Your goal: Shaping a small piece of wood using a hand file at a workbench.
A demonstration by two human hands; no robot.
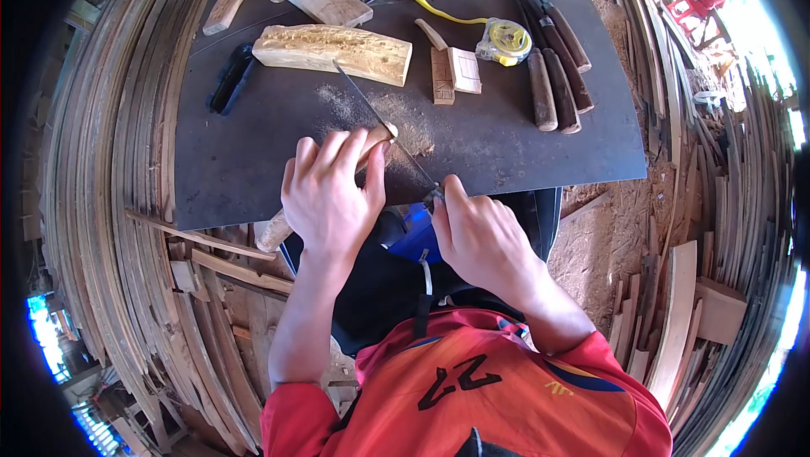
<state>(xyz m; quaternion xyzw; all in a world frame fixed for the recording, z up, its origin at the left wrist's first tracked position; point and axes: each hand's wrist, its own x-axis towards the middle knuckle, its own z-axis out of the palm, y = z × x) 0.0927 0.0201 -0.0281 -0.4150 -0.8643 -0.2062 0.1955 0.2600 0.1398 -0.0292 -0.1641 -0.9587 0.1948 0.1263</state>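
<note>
My left hand (pixel 333 183) is wrapped round a round wooden stick (pixel 274 232) and presses it on the dark table near its front edge. One end of the stick sticks out past my fingers, and the other juts over the edge. The thin, straight blade of a saw (pixel 364 98) lies across the far end of the stick. Its handle is mostly hidden in my right hand (pixel 489 229), closed round it at the table edge. Pale sawdust (pixel 409 124) is scattered about the blade.
Beyond the blade lies a thick wood block (pixel 333 50), with a black object (pixel 230 79) to its left. Small wood pieces (pixel 456 70), a yellow tape measure (pixel 506 40) and several wooden-handled tools (pixel 557 90) lie to the right. Stacked wood strips (pixel 126 119) flank the table (pixel 236 195).
</note>
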